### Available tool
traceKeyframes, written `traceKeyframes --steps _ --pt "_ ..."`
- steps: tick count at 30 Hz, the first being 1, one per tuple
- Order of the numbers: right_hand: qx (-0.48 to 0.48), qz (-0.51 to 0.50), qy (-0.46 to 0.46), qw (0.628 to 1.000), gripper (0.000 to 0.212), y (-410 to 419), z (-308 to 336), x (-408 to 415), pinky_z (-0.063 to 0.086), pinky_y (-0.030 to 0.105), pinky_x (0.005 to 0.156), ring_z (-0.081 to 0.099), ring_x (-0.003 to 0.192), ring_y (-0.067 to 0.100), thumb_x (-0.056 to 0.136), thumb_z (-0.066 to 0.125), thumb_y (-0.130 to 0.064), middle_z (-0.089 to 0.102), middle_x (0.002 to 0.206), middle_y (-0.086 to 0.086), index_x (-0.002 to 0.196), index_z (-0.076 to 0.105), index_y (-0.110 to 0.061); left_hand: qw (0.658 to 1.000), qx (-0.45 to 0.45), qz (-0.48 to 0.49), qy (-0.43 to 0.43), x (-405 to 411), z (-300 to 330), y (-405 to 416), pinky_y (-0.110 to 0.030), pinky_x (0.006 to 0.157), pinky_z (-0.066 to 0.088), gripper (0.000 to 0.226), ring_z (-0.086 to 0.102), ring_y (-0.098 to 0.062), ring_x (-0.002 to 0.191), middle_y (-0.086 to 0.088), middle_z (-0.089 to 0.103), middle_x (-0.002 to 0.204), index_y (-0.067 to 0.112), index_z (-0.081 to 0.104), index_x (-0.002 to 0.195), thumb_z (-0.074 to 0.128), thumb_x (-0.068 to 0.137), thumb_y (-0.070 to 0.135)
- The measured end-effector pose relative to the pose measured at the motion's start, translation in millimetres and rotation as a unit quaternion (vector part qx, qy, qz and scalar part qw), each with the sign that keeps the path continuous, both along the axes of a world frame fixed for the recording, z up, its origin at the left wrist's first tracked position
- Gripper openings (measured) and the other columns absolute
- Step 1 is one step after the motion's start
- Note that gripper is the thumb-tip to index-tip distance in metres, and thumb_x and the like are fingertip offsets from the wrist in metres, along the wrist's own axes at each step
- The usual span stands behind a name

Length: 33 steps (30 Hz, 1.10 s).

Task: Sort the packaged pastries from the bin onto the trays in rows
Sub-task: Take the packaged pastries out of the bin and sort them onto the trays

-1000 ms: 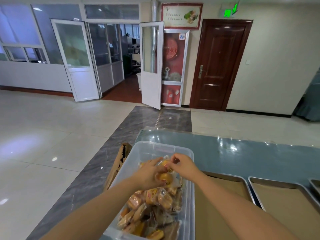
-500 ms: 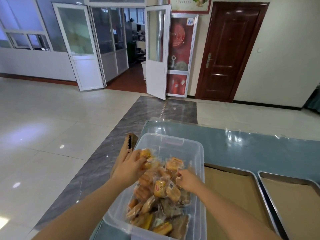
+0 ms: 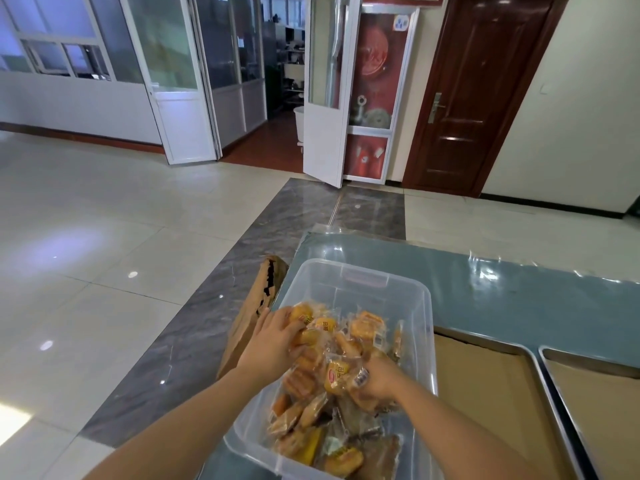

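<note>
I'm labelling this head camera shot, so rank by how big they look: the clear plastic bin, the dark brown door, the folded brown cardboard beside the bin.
1. Dark brown door and clear plastic bin: they fill similar areas, and the bin is much nearer the camera, so unranked.
2. Folded brown cardboard: clearly smallest.

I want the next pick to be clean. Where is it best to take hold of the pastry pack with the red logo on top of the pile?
Probably from above, pinching the red-logo pack across its plump middle: it lies face up atop the pile in the clear bin, with the right hand beside it. Its clear film edges look slippery.
</note>
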State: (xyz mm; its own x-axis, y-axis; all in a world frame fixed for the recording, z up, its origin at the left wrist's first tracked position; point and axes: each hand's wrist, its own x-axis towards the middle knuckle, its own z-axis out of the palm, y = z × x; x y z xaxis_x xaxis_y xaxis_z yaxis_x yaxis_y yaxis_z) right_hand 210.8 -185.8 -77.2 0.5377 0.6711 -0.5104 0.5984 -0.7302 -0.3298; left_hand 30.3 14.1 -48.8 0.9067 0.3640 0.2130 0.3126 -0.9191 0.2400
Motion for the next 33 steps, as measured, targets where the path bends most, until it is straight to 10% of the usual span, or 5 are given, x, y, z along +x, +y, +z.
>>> traceKeyframes --steps 5,10,17,20,33 --pt "0.011 0.067 0.0 0.998 0.034 4 32 21 0.054 0.033 0.088 0.066 0.097 0.014 0.081 0.081 -0.037 0.068 0.108 -0.005 0.112 0.071 -0.026 1.0 -0.018 0.009 -0.019 -1 -4 1 -0.048 0.124 0.016 0.043 0.031 -0.021 0.14 0.005 0.039 0.147 0.039 0.052 0.135 0.06 0.094 0.051" --pt "0.028 0.122 -0.013 0.992 0.057 17 27 8 0.039 0.045 0.112 0.044 0.135 0.025 0.075 0.081 -0.041 0.034 0.156 -0.008 0.128 0.065 -0.03 0.999 -0.021 0.017 -0.044 0 -6 1 -0.043 0.121 0.018 0.04 0.035 -0.02 0.136 0.007 0.042 0.142 0.042 0.051 0.129 0.061 0.092 0.053" --pt "0.037 0.154 -0.056 0.986 0.032 16 2 -21 0.047 0.04 0.095 0.058 0.111 0.024 0.078 0.072 -0.047 0.065 0.116 -0.002 0.107 0.068 -0.034 0.999 -0.004 0.018 -0.038 -2 -7 1 -0.044 0.121 0.023 0.042 0.037 -0.022 0.134 0.005 0.042 0.142 0.039 0.053 0.13 0.059 0.092 0.056" --pt "0.068 0.169 -0.075 0.98 0.051 9 9 -19 0.043 0.047 0.104 0.053 0.12 0.025 0.072 0.06 -0.065 0.053 0.14 -0.008 0.114 0.066 -0.037 1.0 0.007 0.011 -0.025 -2 -5 -1 -0.044 0.123 0.017 0.043 0.036 -0.022 0.137 0.005 0.042 0.144 0.039 0.054 0.132 0.058 0.093 0.056" --pt "0.338 -0.126 -0.116 0.925 0.029 -89 99 81 0.039 0.016 0.077 0.051 0.088 0.0 0.088 0.075 -0.036 0.044 0.112 -0.01 0.104 0.052 -0.03 0.992 -0.082 0.004 -0.1 88 63 -79 -0.038 0.107 0.042 0.052 0.049 -0.025 0.123 -0.006 0.049 0.136 0.022 0.056 0.138 0.069 0.093 0.044"
